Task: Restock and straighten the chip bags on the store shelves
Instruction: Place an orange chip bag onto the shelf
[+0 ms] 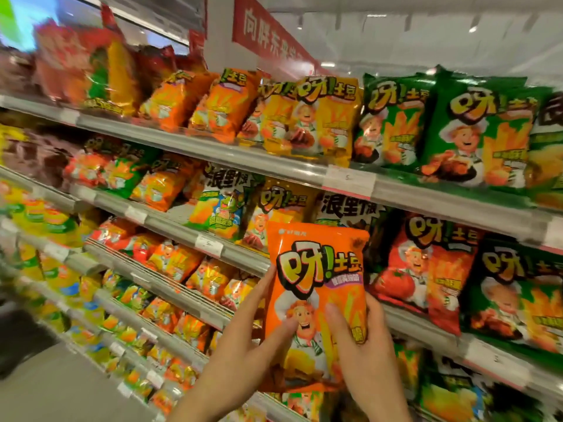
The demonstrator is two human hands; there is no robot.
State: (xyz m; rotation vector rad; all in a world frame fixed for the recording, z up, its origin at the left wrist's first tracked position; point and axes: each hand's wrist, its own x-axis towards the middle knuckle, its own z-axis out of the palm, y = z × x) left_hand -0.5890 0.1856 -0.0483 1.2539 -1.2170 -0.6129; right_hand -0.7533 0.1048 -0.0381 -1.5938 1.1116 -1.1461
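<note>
Both hands are up in front of the shelves with one orange bag (316,303) held upright between them, its printed face toward us. The left hand (243,339) grips the bag's left edge: fingers reach up behind that side and the thumb presses across the front near the cartoon cook. The right hand (362,348) grips the lower right part, thumb laid on the front, fingers wrapped round the right edge. The two hands are close together, each clamped on the bag, neither free.

The bag hangs in the air just ahead of the middle shelf (237,257), overlapping a yellow bag (274,214) and a dark bag (347,208) that stand behind it. It is not on any shelf yet.

To do this step well, I'd say it should go with its own kind. Matching orange bags (213,105) lean on the top shelf (195,141), up and to the left, and more of them sit further left on the row below; which slot is meant I cannot tell. Holding it by the edges is sensible, since squeezing the middle would likely crush the chips. It wants setting down on its bottom seam, face forward, flush with the shelf lip.

Further right stand green bags (475,129), upright and tidy.
</note>
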